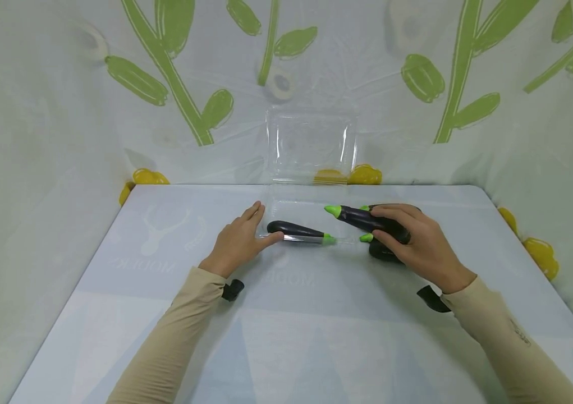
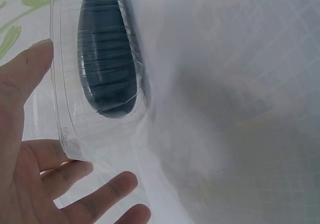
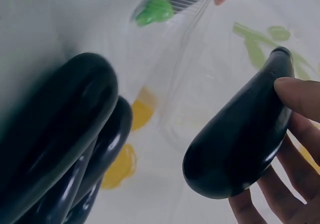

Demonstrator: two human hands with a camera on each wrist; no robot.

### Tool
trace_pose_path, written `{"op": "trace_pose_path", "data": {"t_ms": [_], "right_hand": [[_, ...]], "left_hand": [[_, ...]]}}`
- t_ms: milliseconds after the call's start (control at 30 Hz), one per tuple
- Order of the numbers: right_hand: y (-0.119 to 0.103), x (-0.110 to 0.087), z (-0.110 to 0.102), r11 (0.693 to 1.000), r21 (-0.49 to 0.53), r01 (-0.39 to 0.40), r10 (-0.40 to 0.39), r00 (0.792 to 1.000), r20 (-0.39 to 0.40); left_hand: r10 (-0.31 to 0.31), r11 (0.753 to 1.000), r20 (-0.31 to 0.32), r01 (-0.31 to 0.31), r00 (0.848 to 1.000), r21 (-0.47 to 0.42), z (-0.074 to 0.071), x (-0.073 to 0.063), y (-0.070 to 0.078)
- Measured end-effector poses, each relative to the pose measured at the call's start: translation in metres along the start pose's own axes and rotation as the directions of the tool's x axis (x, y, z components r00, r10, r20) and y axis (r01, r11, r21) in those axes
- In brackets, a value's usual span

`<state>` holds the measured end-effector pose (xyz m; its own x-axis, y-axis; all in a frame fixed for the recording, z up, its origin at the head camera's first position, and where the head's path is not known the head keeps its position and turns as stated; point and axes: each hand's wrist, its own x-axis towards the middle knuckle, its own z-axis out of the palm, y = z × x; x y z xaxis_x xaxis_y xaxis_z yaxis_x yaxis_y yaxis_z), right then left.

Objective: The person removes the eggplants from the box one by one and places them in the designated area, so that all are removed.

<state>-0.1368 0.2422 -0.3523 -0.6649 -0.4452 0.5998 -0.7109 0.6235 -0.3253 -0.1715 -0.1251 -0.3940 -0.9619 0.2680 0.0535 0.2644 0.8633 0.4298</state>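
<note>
A clear plastic box (image 1: 272,205) stands at the table's far edge, its lid (image 1: 311,143) raised behind it. One dark eggplant (image 1: 293,229) with a green stem end lies in its front part. My left hand (image 1: 235,242) touches the box's left front corner, thumb on the rim (image 2: 59,92) and the other fingers spread. My right hand (image 1: 425,247) grips another eggplant (image 1: 359,219) above the box's right side, its green end pointing left. Beneath and beside that hand lie several more eggplants (image 3: 60,134), partly hidden by it in the head view.
The white table (image 1: 286,348) ends just behind the box, against a hanging cloth (image 1: 326,67) with printed green leaves and yellow flowers. Black straps (image 1: 233,290) show at the wrists.
</note>
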Motion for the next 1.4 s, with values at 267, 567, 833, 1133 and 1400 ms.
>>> {"op": "trace_pose_path", "data": {"t_ms": [267,567,833,1133,1400], "right_hand": [[0.008,-0.016,-0.010,0.997,-0.064,-0.052,0.054,0.998,0.036],[0.015,-0.035,-0.016,0.987,-0.148,-0.059,0.070,0.995,0.070],[0.017,-0.051,-0.018,0.978,-0.188,-0.089,0.115,0.984,0.134],[0.022,-0.070,-0.018,0.972,-0.213,-0.105,0.142,0.976,0.168],[0.027,-0.079,-0.018,0.970,-0.223,-0.096,0.144,0.967,0.208]], "left_hand": [[-0.004,1.000,0.009,0.004,1.000,0.007,0.001,0.000,-0.001],[0.004,1.000,0.000,-0.004,1.000,0.010,0.000,0.001,-0.001],[-0.006,1.000,0.014,0.005,1.000,0.003,0.000,0.001,0.000],[-0.002,1.000,0.007,0.002,1.000,0.001,0.000,0.001,-0.001],[-0.004,1.000,0.012,0.004,1.000,-0.009,0.000,0.001,-0.001]]}}
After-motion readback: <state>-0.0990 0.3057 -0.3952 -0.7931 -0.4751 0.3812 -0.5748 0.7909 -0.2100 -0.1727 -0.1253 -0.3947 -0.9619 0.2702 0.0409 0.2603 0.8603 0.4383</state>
